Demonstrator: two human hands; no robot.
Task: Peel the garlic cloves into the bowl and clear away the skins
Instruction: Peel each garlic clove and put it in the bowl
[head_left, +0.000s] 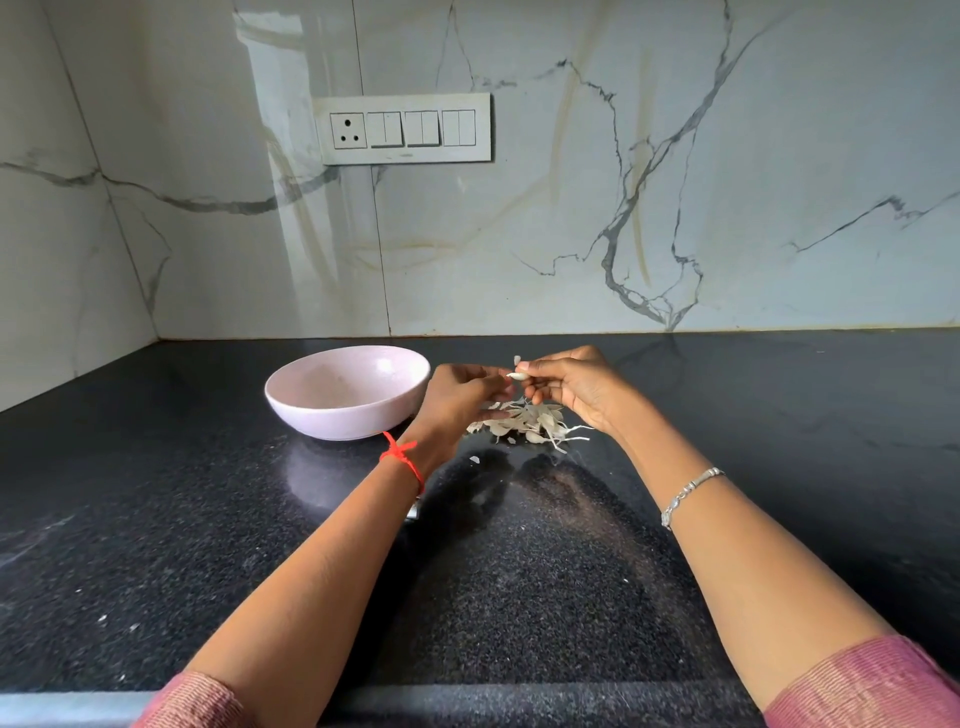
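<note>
A small pale garlic clove (517, 374) is held in the air between my two hands, above a heap of cloves and papery skins (530, 423) on the black counter. My right hand (571, 389) pinches the clove at its fingertips, and a flake of skin sticks up beside them. My left hand (457, 400) meets it from the left, fingers curled at the clove's other end. A pale pink bowl (291, 387) stands to the left of my left hand; its inside looks empty from here.
The black speckled counter (156, 519) runs back to a marble wall with a switch panel (402, 129). A loose bit of skin (474, 459) lies in front of the heap. The counter's front edge is at the bottom of the view.
</note>
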